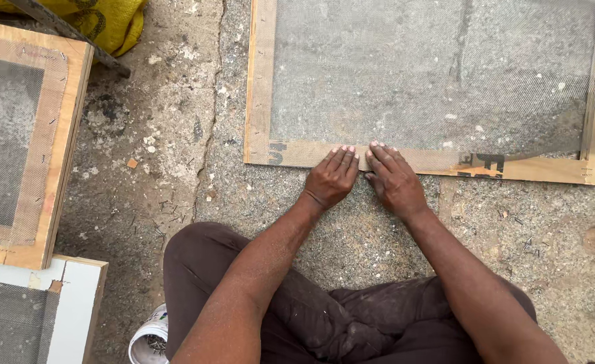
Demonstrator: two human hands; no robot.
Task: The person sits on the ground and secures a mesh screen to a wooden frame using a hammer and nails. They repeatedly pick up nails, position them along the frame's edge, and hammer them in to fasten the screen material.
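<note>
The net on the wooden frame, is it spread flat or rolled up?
Spread flat. The net covers the whole frame, and both hands press its bottom edge.

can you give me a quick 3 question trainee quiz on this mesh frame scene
1. True or false: both hands rest on the near rail of the wooden mesh frame.
2. What lies at the left edge of the view? A) stacked mesh frames B) a ladder C) a bucket of paint
3. The small white tub by the person's leg holds ____.

Key
1. True: the left hand and the right hand press flat, side by side.
2. A: the stacked mesh frames.
3. Nails, it seems.
</note>
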